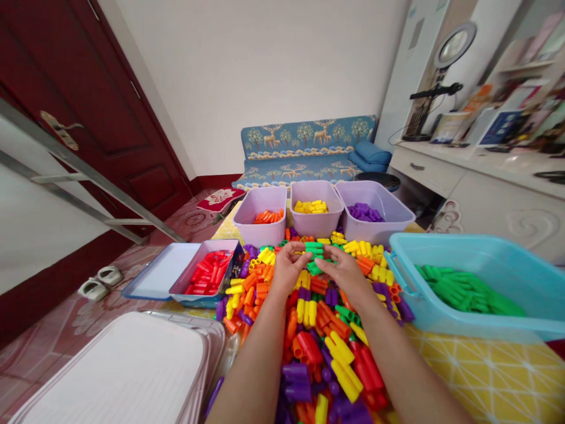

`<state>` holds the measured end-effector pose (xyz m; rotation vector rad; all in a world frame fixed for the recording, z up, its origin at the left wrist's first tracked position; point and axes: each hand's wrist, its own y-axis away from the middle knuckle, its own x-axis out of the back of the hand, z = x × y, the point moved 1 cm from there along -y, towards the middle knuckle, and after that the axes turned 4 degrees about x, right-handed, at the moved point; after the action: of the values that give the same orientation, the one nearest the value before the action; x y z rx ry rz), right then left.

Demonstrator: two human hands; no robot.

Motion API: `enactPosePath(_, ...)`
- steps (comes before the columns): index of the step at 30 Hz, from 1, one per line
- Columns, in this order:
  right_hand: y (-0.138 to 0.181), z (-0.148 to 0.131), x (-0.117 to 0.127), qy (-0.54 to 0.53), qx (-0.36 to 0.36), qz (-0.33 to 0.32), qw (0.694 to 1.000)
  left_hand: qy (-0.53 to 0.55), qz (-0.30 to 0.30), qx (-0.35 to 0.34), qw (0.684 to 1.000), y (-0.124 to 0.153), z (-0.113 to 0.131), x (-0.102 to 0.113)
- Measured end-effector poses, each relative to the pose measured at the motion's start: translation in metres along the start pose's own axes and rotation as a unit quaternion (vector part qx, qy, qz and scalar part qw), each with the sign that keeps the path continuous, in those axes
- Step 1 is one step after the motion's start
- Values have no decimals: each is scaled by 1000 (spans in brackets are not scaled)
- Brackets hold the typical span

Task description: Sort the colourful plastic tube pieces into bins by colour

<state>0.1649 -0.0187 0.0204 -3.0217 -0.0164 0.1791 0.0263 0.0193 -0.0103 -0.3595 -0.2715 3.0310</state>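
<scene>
My left hand (290,266) and my right hand (345,271) meet over a heap of coloured plastic pieces (253,282), tube-shaped with narrower tips. Between my fingertips are several green plastic pieces (314,249), with both hands closed on them. One more green piece sits lower, by my right thumb. Directly under my hands lie yellow, purple and orange pieces, and red ones show nearer to me between my forearms. My palms and some fingers hide part of what I hold.
Behind the heap stand three lilac bins holding orange (269,217), yellow (311,206) and purple pieces (365,212). A blue tub (485,250) with green pieces is on the right. A box (176,287) of red pieces and stacked white lids (119,371) are on the left.
</scene>
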Motion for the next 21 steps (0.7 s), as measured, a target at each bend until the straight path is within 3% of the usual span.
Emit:
enactPosePath(6,0,3,-2,-48,2,35,998,-21,-3,13,1000,1,5,2)
enactPosePath(10,-5,-2,5,-123,37,112,985,-36,-9,1,999,2,8,3)
enactPosePath(12,-7,-11,13,-188,91,192,959,-50,-2,2,999,1,7,4)
enactPosePath(16,-5,-36,40,-274,221,353,867,-95,20,-22,995,-2,3,4)
enactPosePath(18,-1,-50,55,-299,257,394,831,-120,31,-43,991,-3,1,4)
enactPosePath(21,7,-65,69,-408,236,387,792,-163,36,-64,984,-3,-2,5)
